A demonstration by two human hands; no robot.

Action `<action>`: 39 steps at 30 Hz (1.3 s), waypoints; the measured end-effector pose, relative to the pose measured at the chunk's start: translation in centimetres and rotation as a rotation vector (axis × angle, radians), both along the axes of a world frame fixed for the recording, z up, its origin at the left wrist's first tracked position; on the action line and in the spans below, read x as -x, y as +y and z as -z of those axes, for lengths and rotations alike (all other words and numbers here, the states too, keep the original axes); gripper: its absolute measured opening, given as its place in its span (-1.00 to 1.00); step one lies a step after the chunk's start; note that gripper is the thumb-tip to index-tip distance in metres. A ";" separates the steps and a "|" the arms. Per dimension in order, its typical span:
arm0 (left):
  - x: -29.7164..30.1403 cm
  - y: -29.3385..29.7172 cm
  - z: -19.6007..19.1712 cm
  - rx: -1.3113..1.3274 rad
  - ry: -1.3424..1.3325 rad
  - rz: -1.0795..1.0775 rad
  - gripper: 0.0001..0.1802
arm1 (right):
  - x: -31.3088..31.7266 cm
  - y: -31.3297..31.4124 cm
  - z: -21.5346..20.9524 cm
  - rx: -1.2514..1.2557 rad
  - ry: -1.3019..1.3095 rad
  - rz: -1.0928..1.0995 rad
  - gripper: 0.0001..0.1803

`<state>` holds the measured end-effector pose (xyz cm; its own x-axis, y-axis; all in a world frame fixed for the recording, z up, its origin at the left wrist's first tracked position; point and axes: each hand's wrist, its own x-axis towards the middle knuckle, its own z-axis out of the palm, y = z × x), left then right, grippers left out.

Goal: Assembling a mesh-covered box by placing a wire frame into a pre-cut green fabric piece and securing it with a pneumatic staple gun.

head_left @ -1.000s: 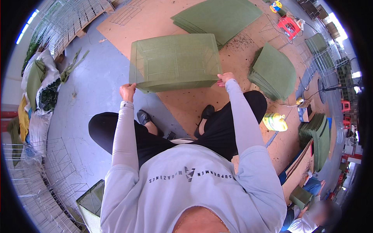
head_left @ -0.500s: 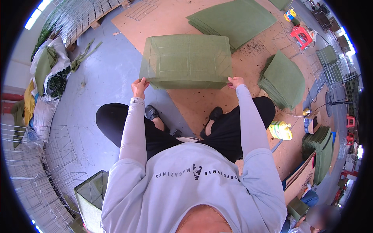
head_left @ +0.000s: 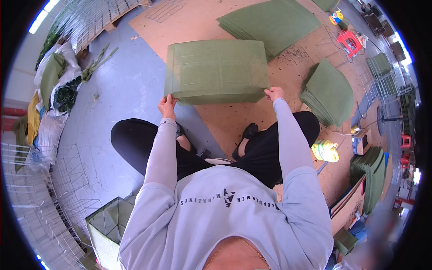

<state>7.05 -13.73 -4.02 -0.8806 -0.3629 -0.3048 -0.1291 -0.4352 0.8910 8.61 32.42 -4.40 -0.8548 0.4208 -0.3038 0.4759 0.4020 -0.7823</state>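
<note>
A box-shaped wire frame covered in green mesh (head_left: 216, 69) is held out in front of me above the floor. My left hand (head_left: 168, 106) grips its near left lower corner. My right hand (head_left: 273, 93) grips its near right lower corner. Both arms in pale grey sleeves reach forward over my knees in black trousers. The frame is held roughly level, its top face toward the camera.
Stacks of flat green panels lie on brown board at the back (head_left: 274, 20) and right (head_left: 330, 92). A yellow bottle (head_left: 326, 150) sits at my right. Bare wire frames (head_left: 40, 189) pile up at left, bags (head_left: 54, 94) beyond. A green-lined box (head_left: 108, 225) stands near left.
The view has shifted so the green frame sits more centred; both hands keep the same grip on its near corners and the frame has been raised slightly.
</note>
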 end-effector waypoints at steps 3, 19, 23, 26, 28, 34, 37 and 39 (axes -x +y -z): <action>-0.1 1.0 0.7 -0.066 0.014 -0.016 -0.82 | 0.0 0.4 0.0 -0.102 0.048 -0.057 -0.69; -0.2 0.7 2.4 -0.207 0.071 -0.063 -0.85 | -0.8 0.2 -2.7 0.138 -0.068 0.017 -0.80; 0.0 0.9 1.2 -0.147 0.031 -0.052 -0.83 | -1.4 1.0 -2.5 0.313 -0.047 0.072 -0.84; 0.0 1.0 0.2 -0.059 -0.025 -0.038 -0.80 | -1.9 0.6 -2.1 0.395 -0.011 0.148 -0.85; -0.2 0.5 0.3 -0.066 -0.006 -0.003 -0.79 | -2.4 -0.8 -1.4 0.458 0.074 0.247 -0.85; -0.5 -0.2 0.6 -0.062 0.000 0.044 -0.76 | -3.2 -6.2 0.8 0.669 0.412 0.580 -0.88; -0.3 -0.4 0.5 -0.046 -0.018 0.051 -0.75 | -3.1 -7.3 0.7 0.750 0.500 0.684 -0.90; 0.1 -0.3 0.2 -0.037 -0.002 0.071 -0.75 | -3.0 -7.1 0.6 0.795 0.577 0.745 -0.90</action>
